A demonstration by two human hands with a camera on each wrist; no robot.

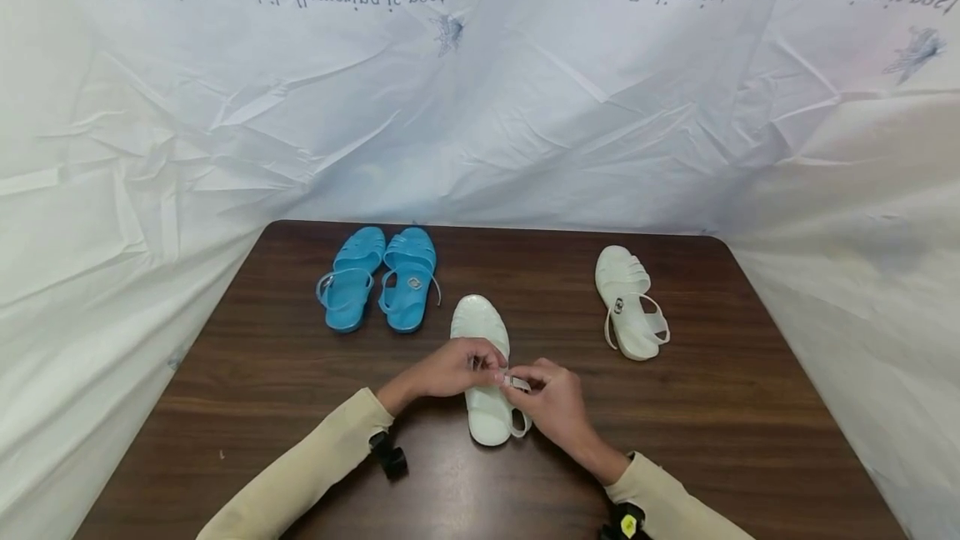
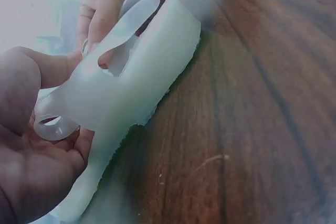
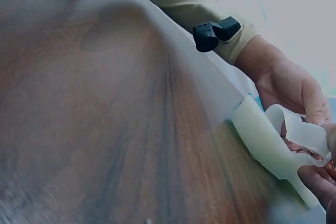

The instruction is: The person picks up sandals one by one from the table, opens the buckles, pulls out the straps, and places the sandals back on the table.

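Observation:
A white jelly sandal [image 1: 489,423] lies in the middle of the dark wooden table, toe pointing away from me. My left hand [image 1: 459,367] reaches over its upper from the left, thumb and fingers pinching the strap near the buckle. From the right, my right hand [image 1: 553,400] pinches the strap's buckle end [image 1: 517,382] between thumb and fingers. Both sets of fingertips meet just above the sandal's right side. The left wrist view shows the looped heel strap [image 2: 139,11] standing up from the sole. Fingers partly hide the buckle itself.
A second white sandal [image 1: 633,307] lies at the back right of the table [image 1: 720,440]. Two blue sandals [image 1: 348,286] stand side by side at the back left. White printed sheeting [image 1: 480,107] hangs behind the table and along its sides.

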